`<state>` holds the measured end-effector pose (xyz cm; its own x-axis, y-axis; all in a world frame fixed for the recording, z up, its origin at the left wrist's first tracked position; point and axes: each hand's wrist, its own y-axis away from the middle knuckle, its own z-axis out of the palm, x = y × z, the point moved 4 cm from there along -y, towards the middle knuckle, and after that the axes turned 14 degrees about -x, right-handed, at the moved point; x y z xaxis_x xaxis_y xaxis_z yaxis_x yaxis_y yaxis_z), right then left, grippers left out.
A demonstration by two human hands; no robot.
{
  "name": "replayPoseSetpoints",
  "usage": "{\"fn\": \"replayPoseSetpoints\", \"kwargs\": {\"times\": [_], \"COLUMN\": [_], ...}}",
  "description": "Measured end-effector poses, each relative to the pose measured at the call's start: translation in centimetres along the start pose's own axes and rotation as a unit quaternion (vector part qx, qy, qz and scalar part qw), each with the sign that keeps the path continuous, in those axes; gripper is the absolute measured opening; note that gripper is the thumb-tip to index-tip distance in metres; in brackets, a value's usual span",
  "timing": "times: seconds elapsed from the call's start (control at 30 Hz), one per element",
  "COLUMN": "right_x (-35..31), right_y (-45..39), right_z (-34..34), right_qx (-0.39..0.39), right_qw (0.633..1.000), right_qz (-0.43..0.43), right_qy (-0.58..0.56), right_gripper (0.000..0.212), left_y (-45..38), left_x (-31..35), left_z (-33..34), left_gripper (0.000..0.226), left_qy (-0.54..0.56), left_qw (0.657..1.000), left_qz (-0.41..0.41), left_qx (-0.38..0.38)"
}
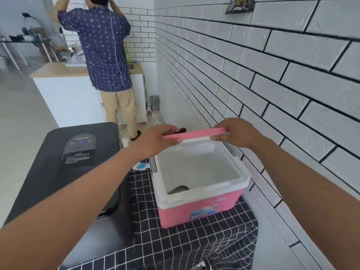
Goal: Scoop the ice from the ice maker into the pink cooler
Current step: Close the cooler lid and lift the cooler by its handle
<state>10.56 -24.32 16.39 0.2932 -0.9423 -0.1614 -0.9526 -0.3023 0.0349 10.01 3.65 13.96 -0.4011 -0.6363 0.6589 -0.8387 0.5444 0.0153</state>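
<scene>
Left hand (155, 139): pinched the left end of the pink cooler lid (195, 135), fingers curled round its edge
Right hand (236, 133): gripped the lid's right end, thumb underneath
Lid: held raised at the far rim, nearly edge-on to the camera
Pink cooler (200, 191): stood open on the black grid-pattern cloth (185, 242), just beside the white brick wall (272, 75); no ice showed inside, only a dark shape at the bottom
Ice maker (78, 152): black, closed, left of the cooler
Progress: cooler opened; apparently all scooping remained
</scene>
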Motion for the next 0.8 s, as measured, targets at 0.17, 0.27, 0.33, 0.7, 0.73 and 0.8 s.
{"fn": "replayPoseSetpoints", "kwargs": {"times": [0.17, 0.27, 0.33, 0.7, 0.73, 0.8], "right_x": [0.7, 1.0, 1.0, 1.9, 1.9, 2.0], "right_y": [3.2, 4.2, 4.6, 6.1, 6.1, 5.9], "right_z": [4.4, 7.0, 8.5, 14.8, 15.2, 15.5], "right_qx": [-0.059, -0.098, -0.112, -0.126, -0.143, -0.162], "right_qw": [0.998, 0.993, 0.990, 0.990, 0.988, 0.986], "right_qz": [0.037, 0.072, 0.082, 0.063, 0.060, 0.039], "right_qy": [0.001, 0.002, 0.004, -0.023, -0.025, -0.023], "right_gripper": [0.066, 0.081, 0.081, 0.100, 0.102, 0.100], "left_y": [1.6, 2.0, 2.1, 1.8, 1.7, 1.4], "left_x": [-0.5, -0.9, -1.3, -3.5, -3.6, -3.7], "left_z": [3.7, 5.8, 7.2, 13.0, 13.4, 14.1], "left_gripper": [0.057, 0.067, 0.076, 0.100, 0.099, 0.095], "left_qy": [0.005, -0.067, -0.105, -0.206, -0.222, -0.241], "left_qw": [0.998, 0.993, 0.987, 0.959, 0.953, 0.947], "left_qz": [0.000, -0.003, -0.011, -0.088, -0.092, -0.098], "left_qx": [-0.058, -0.097, -0.122, -0.176, -0.182, -0.188]}}
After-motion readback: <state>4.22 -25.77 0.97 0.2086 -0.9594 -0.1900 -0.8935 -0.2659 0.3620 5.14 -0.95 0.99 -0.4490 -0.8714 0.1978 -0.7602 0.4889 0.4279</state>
